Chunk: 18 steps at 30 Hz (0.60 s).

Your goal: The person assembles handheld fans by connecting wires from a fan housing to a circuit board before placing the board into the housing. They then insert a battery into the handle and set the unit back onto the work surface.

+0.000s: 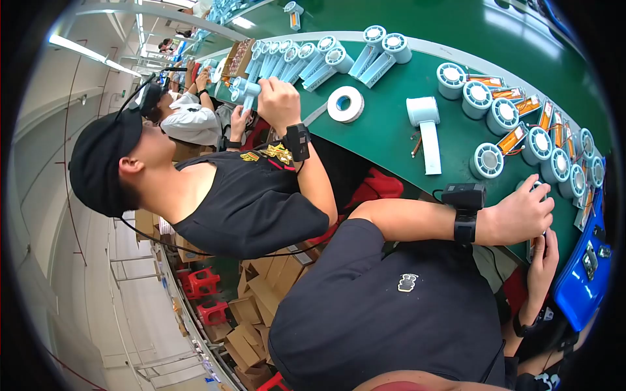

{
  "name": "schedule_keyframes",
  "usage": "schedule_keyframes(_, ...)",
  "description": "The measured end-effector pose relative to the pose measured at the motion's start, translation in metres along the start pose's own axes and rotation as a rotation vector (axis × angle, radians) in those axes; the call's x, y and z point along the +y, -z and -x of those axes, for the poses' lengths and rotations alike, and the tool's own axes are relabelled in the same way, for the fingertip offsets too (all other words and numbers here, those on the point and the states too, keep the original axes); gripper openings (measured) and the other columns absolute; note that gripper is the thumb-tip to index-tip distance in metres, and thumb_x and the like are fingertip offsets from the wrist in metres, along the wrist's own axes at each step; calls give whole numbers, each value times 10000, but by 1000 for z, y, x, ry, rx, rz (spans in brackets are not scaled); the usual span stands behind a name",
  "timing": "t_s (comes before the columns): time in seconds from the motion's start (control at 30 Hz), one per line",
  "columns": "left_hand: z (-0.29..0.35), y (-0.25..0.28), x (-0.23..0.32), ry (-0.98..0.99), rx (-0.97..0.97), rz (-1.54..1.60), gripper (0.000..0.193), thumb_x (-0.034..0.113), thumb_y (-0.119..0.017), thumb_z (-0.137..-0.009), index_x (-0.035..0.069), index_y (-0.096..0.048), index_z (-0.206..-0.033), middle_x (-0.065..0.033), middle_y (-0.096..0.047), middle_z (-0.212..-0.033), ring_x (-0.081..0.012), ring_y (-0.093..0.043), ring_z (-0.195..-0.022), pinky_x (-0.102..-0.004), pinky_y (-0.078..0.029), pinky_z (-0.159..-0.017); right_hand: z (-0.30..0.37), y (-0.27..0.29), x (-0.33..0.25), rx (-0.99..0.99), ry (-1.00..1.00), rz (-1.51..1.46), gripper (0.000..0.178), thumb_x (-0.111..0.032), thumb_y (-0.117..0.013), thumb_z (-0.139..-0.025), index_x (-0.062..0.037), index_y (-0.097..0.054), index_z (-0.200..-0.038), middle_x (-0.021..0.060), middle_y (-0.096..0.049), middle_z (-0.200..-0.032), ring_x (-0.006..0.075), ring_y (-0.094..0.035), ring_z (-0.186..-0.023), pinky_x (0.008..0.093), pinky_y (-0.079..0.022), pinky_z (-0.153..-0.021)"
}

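Observation:
My left hand (516, 214) is closed around a small fan unit (538, 187) at the table's near right edge; only a bit of its light blue round head shows past the fingers. Just below it, my right hand (542, 260) has its fingers bent against the lower part of the same piece, which the hands mostly hide. Beside them stand several light blue fan heads (488, 161) with round grilles, some with orange-and-white inner parts (512, 139) and wires exposed. A closed light blue handheld fan (427, 133) lies farther left on the green table.
A roll of white tape (345, 104) lies near the middle of the green table (385, 146). Several finished-looking fans (379, 60) line the far edge. A blue tray (587, 280) with small parts is at the right. On my left, a co-worker (248, 189) handles another fan (245, 91).

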State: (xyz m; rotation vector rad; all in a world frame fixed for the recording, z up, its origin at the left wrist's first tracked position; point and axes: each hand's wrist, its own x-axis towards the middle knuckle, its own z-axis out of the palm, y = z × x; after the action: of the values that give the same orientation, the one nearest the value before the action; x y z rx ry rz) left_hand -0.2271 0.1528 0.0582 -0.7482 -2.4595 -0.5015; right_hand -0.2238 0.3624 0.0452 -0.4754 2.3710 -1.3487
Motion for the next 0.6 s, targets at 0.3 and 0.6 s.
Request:
schedule_keyframes(0.3,1,28,7,-27,4,-93,169,202,-696,-755,45,-751,-725,-107,-648,-931,-356,-590,-1123,-591,-484,-982,5,-6,2,99,44,-45,301,-172,-508,-1085,63,-570,-1261,99,-628,-1164,173,-586,-1046,289,-456,-932)
schedule_keyframes(0.6,-21,31,-4,-35,-340,19,113,228,-749,-730,131,-793,-768,-27,-648,-922,-300,-539,-1094,-422,-491,-813,5,-10,-3,138,65,5,292,-144,-512,-1071,71,-585,-1254,102,-620,-1026,175,-567,-893,282,-455,-807)
